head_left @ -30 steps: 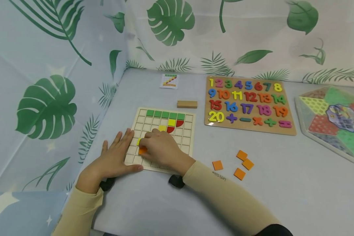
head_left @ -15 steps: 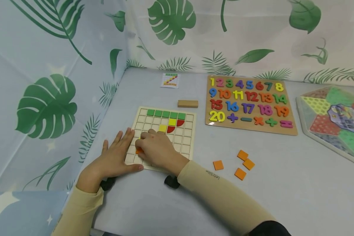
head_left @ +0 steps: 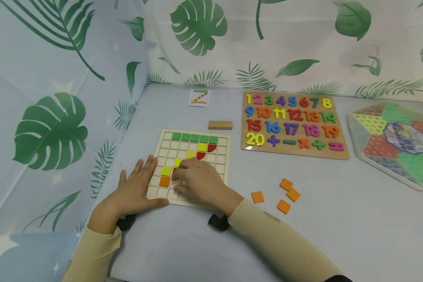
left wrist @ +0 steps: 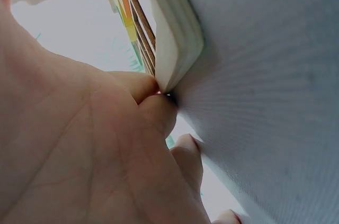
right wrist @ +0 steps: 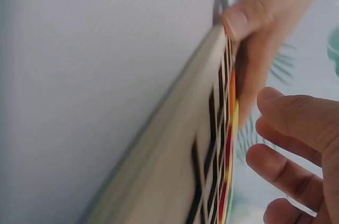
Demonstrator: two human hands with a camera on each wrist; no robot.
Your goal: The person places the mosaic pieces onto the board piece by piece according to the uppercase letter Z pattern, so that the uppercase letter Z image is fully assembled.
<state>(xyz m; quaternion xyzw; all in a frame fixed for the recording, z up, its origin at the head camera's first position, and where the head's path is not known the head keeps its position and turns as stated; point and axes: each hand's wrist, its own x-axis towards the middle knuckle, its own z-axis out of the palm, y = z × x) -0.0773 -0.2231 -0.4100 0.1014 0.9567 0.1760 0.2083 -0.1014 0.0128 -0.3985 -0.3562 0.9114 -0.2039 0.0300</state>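
Note:
A wooden grid board (head_left: 213, 184) lies on the table, bearing a row of green squares (head_left: 194, 138), a diagonal of yellow squares (head_left: 166, 171), red quarter-round pieces (head_left: 212, 148) and one orange square (head_left: 164, 181). My left hand (head_left: 128, 196) rests along the board's left side, fingers straight, thumb at its near left corner. My right hand (head_left: 201, 182) hovers over the middle of the board beside the orange square, thumb and fingers apart and holding nothing. It partly hides a red piece. In the right wrist view, the fingertips (right wrist: 267, 161) are spread above the board.
Several loose orange squares (head_left: 257, 196) lie right of the board. Behind it are a wooden block (head_left: 220, 125) and a small pattern card (head_left: 199, 98). A number puzzle board (head_left: 296, 154) and a hexagonal game board (head_left: 391, 164) stand farther right.
My right hand has let go of the orange square, which now lies in a cell at the board's left, and has drawn back to the right. The left hand keeps its place.

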